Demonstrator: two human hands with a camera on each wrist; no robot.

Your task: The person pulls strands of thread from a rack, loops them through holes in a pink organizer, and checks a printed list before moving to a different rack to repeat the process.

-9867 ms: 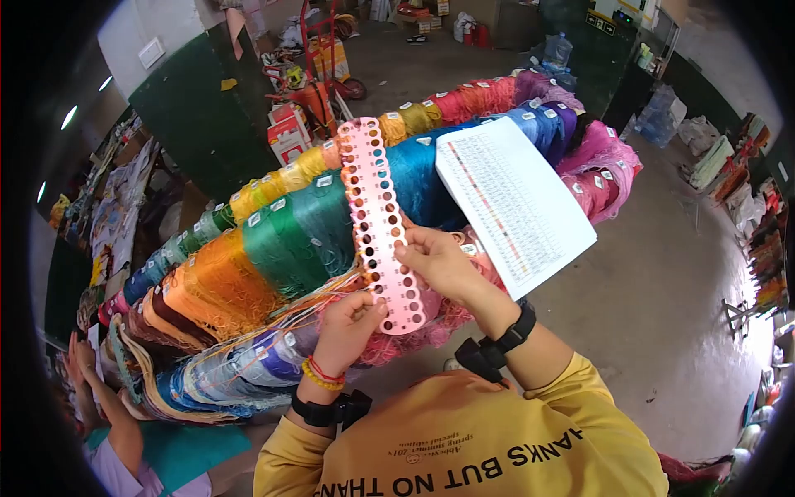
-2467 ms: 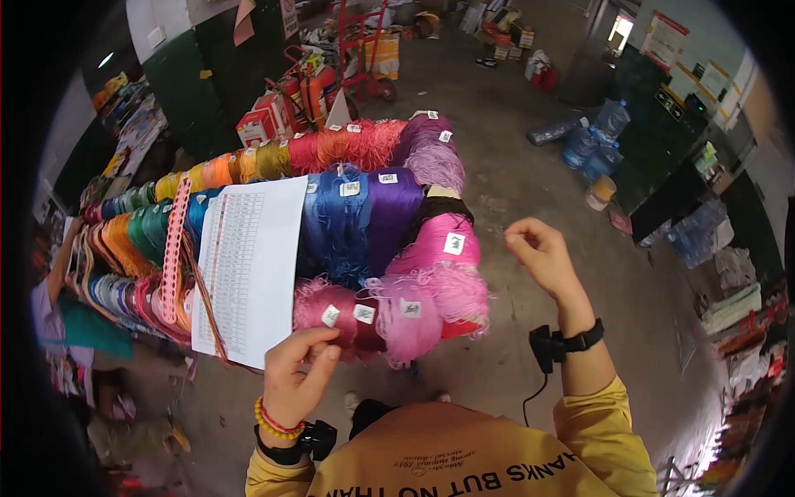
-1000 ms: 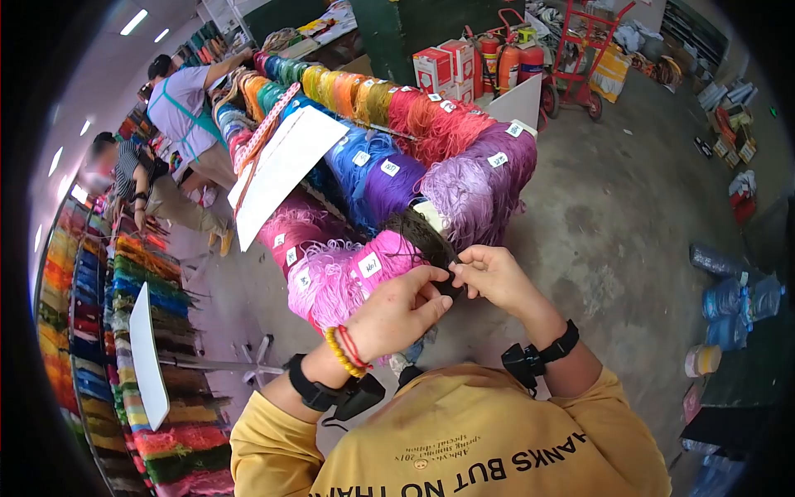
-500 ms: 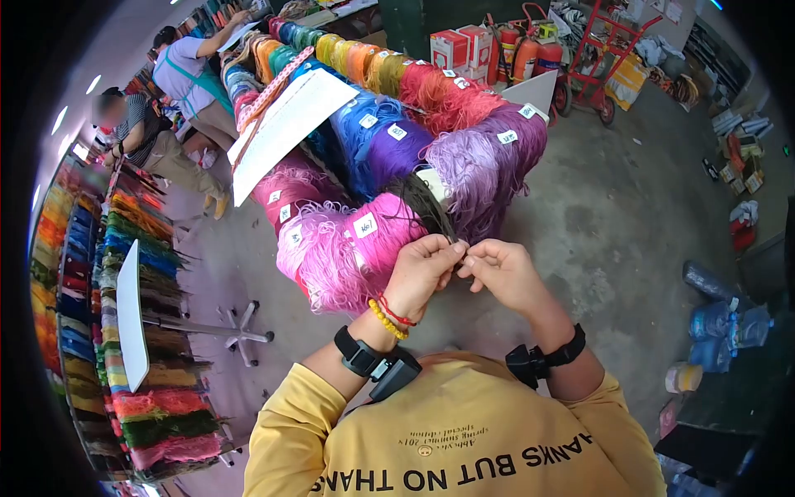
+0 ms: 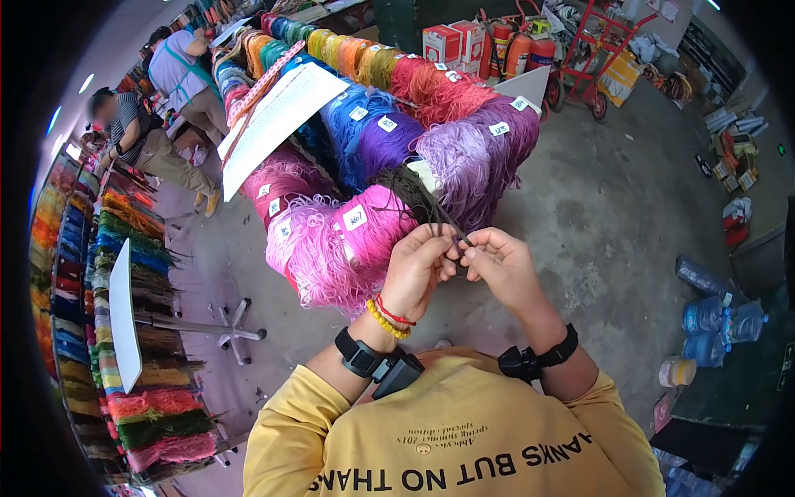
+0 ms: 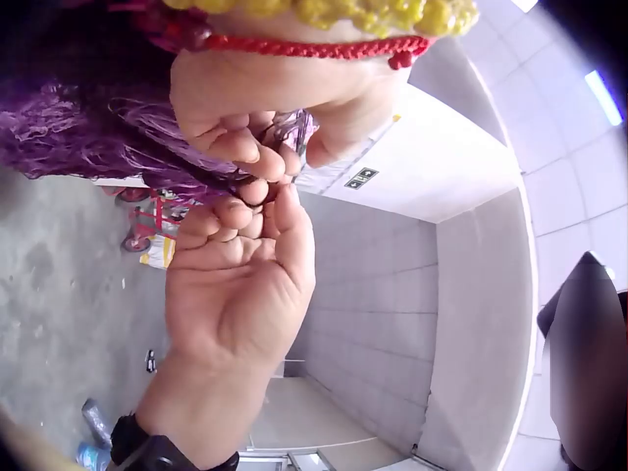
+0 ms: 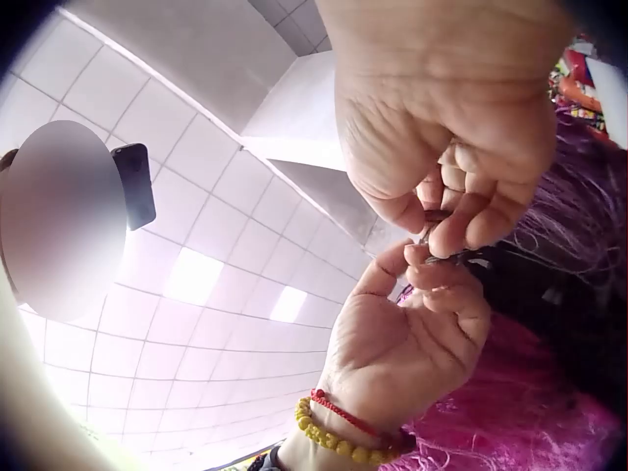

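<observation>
A dark brown-black thread skein [image 5: 403, 184] hangs at the near end of the rack, between a bright pink skein [image 5: 377, 219] and a lilac skein [image 5: 464, 153]. Thin dark strands [image 5: 448, 219] run from it to my hands. My left hand [image 5: 420, 269] pinches these strands between thumb and fingers. Close beside it, my right hand [image 5: 505, 269] pinches the same strands, fingertips almost meeting the left's. In the right wrist view, the left hand [image 7: 407, 339] faces palm up below the right hand [image 7: 451, 147]. The fingers hide the strand ends.
Printed sheets [image 5: 286, 124] and a pink strip with holes [image 5: 263, 83] lie across the labelled skeins. A rack of coloured threads [image 5: 157, 406] stands left, with a white board [image 5: 124, 319]. Two people are at back left. Water bottles [image 5: 704, 331] stand right; a red hand truck [image 5: 592, 62] stands behind.
Earlier, both hands held the pink holed strip; it now lies with the sheets. The hands moved to the rack's near end, took up dark strands, and have come together on them.
</observation>
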